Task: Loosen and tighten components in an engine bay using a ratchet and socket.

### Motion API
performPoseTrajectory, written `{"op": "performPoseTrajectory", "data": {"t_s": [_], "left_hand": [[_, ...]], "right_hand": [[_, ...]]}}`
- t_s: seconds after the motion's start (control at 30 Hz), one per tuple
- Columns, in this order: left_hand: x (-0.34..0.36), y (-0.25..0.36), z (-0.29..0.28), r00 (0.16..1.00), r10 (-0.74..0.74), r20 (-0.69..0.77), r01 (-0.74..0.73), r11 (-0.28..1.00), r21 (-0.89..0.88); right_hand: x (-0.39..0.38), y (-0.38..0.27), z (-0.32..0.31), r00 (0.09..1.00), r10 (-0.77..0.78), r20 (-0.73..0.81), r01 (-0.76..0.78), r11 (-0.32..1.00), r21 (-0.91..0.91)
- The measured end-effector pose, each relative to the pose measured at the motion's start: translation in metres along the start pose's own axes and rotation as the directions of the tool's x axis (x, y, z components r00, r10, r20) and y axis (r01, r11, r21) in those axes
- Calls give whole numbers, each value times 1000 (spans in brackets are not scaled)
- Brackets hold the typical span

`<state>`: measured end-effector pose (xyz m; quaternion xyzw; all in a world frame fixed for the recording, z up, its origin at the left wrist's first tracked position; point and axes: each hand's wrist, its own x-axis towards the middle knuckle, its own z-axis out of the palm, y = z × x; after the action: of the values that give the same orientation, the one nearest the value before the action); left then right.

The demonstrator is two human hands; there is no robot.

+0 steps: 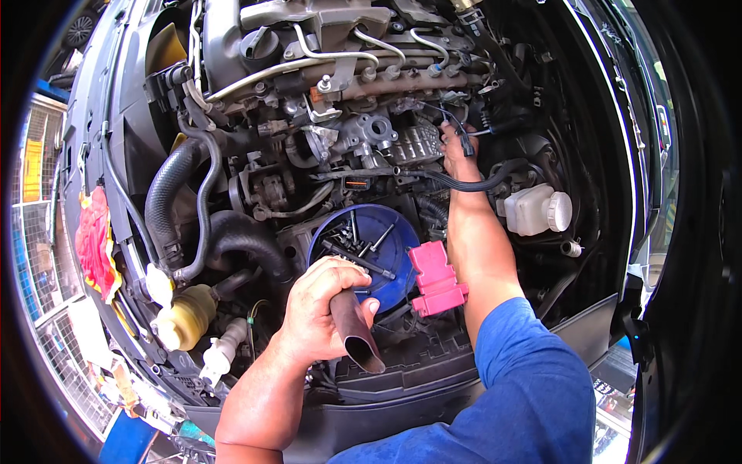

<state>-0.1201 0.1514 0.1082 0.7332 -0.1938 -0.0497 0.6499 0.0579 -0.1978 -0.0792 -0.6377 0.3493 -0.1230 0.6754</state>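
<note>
My left hand (311,313) is wrapped round a short brown metal tube (357,331), its open end tilted toward me. It hovers over the near side of a blue round bowl (410,290), which holds bolts and a dark socket extension bar (357,257). My right arm reaches deep into the engine bay. There my right hand (457,157) is closed beside the engine block, next to a black wiring connector (467,144); what its fingers grip is hidden. Just beyond it are the ribbed metal housing (420,145) and the fuel rail (417,87).
A pink plastic cover (437,278) lies between the bowl and my right forearm. Thick black hoses (176,185) and a yellowed reservoir (187,315) are on the left. A white reservoir (533,210) stands at the right. A red cloth (96,243) hangs over the left fender.
</note>
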Motion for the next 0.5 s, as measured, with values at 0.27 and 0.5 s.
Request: {"op": "performPoseTrajectory", "data": {"t_s": [0.27, 0.5], "left_hand": [[0, -2, 3, 1000, -12, 2, 12, 1000, -3], [-1, -5, 2, 999, 41, -10, -41, 999, 12]], "right_hand": [[6, 5, -4, 999, -39, -20, 41, 998, 56], [3, 4, -3, 1000, 14, -9, -14, 1000, 4]]}}
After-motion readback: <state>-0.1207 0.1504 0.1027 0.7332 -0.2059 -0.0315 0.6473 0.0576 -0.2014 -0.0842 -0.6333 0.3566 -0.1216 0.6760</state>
